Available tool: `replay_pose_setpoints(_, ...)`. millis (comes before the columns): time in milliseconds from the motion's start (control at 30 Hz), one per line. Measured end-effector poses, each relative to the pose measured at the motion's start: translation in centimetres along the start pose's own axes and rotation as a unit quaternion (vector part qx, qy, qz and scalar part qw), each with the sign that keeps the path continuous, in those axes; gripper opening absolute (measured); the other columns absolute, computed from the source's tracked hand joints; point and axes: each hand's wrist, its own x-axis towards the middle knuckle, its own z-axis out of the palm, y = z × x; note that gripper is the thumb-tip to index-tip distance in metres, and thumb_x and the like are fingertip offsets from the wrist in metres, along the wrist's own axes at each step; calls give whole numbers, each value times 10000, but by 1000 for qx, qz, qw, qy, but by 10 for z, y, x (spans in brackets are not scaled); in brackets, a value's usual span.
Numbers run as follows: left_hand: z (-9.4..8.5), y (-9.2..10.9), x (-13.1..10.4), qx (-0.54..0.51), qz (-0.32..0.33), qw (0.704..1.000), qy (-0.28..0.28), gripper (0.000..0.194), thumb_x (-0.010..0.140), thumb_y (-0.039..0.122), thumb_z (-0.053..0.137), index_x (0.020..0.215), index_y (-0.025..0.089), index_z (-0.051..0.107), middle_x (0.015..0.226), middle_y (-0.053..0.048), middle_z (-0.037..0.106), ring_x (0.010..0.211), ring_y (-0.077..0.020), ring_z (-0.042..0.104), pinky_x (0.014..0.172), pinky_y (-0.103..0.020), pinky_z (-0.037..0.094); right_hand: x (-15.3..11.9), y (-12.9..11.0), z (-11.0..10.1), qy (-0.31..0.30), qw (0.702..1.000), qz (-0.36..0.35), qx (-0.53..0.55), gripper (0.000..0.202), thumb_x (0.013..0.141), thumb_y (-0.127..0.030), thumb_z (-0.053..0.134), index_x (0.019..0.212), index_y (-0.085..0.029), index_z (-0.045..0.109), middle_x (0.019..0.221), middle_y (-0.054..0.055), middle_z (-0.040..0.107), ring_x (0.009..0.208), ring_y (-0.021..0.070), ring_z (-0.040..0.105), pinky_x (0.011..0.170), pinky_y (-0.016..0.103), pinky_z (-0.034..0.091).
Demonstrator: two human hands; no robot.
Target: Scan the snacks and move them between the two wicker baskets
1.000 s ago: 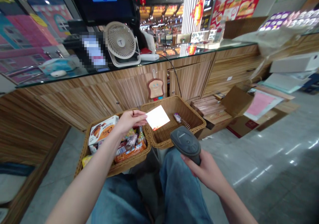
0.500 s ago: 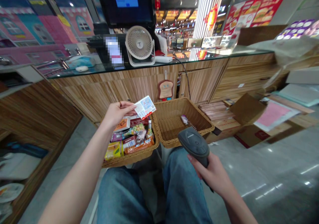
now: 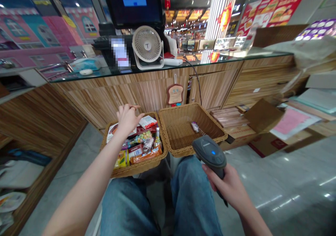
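Note:
My left hand (image 3: pixel 128 118) is over the back of the left wicker basket (image 3: pixel 140 169), its fingers apart and nothing held. Just right of its fingertips, a white and red packet (image 3: pixel 148 121) lies on the other snacks. Around it in that basket are a small glass bottle (image 3: pixel 157 138), a yellow packet (image 3: pixel 121 159) and an orange packet (image 3: pixel 147 155). My right hand (image 3: pixel 228 180) is wrapped round the handle of a dark grey barcode scanner (image 3: pixel 210 152), which shows a blue light. The right wicker basket (image 3: pixel 178 124) holds a small purple packet (image 3: pixel 195 126).
Behind the baskets stands a wooden counter (image 3: pixel 118 92) with a white fan (image 3: pixel 147 45), a dark monitor (image 3: pixel 132 10) and a blurred-out screen. A bread-shaped ornament (image 3: pixel 175 93) hangs on its front. Open cardboard boxes (image 3: pixel 265 119) sit on the right, with shelves at left.
My left hand has let go of the white and red packet, which now lies in the left basket, and has opened. A blue light has come on at the scanner.

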Motion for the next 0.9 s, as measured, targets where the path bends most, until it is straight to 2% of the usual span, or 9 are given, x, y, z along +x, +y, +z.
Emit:
replay_pose_setpoints(167, 33, 54, 20, -50, 150, 985, -67, 427, 949, 356, 676, 1365, 260, 663, 1350, -109, 632, 1337, -370, 447, 1077, -542, 408, 1, 20, -9, 30, 999, 33, -4, 478, 917, -630, 636, 647, -253, 517, 413, -15, 532, 368, 180, 560, 421, 265, 479)
replay_pose_setpoints(333, 83, 128, 44, -68, 310, 933, -171, 526, 902, 309, 747, 1410, 275, 616, 1436, -92, 601, 1372, -339, 434, 1111, -513, 383, 1, 44, -18, 66, 996, 63, 15, 493, 948, -615, 624, 639, -246, 521, 418, -21, 518, 375, 167, 546, 423, 254, 477)
replay_pose_setpoints(467, 126, 184, 59, -14, 384, 888, -251, 592, 897, 263, 735, 1466, 271, 572, 1479, -97, 590, 1401, -331, 429, 1134, -509, 370, 5, 56, -23, 81, 993, 79, 42, 498, 946, -607, 641, 628, -247, 510, 424, -33, 491, 383, 162, 544, 418, 244, 482)
replay_pose_setpoints(567, 161, 215, 64, 27, 410, 854, -318, 617, 909, 199, 678, 1503, 287, 538, 1534, -90, 569, 1414, -319, 439, 1136, -508, 381, 9, 66, -25, 94, 989, 95, 59, 499, 941, -606, 649, 624, -247, 507, 432, -39, 480, 382, 161, 543, 400, 239, 473)
replay_pose_setpoints(667, 190, 233, 64, 44, 425, 833, -352, 665, 891, 114, 635, 1515, 316, 525, 1539, -79, 577, 1417, -294, 463, 1145, -492, 388, 13, 77, -28, 96, 988, 104, 61, 501, 942, -607, 652, 626, -244, 511, 435, -38, 486, 382, 159, 542, 397, 236, 468)
replay_pose_setpoints(733, 203, 238, 63, 55, 429, 825, -362, 702, 866, 100, 654, 1520, 318, 523, 1530, -91, 579, 1426, -298, 464, 1162, -495, 378, 14, 83, -29, 102, 988, 103, 60, 508, 948, -608, 653, 625, -244, 509, 432, -39, 486, 385, 156, 539, 406, 233, 470)
replay_pose_setpoints(833, 211, 241, 61, 73, 425, 827, -362, 657, 866, 172, 702, 1502, 256, 557, 1518, -156, 556, 1445, -337, 443, 1182, -518, 358, 16, 87, -29, 103, 987, 105, 61, 515, 954, -611, 652, 625, -242, 508, 436, -37, 492, 394, 156, 543, 417, 231, 474)
replay_pose_setpoints(900, 213, 239, 60, 85, 415, 830, -362, 587, 844, 247, 762, 1416, 223, 635, 1508, -183, 543, 1454, -362, 428, 1186, -524, 357, 19, 86, -30, 97, 987, 107, 64, 524, 953, -627, 646, 624, -243, 508, 436, -33, 495, 399, 158, 548, 417, 230, 476)
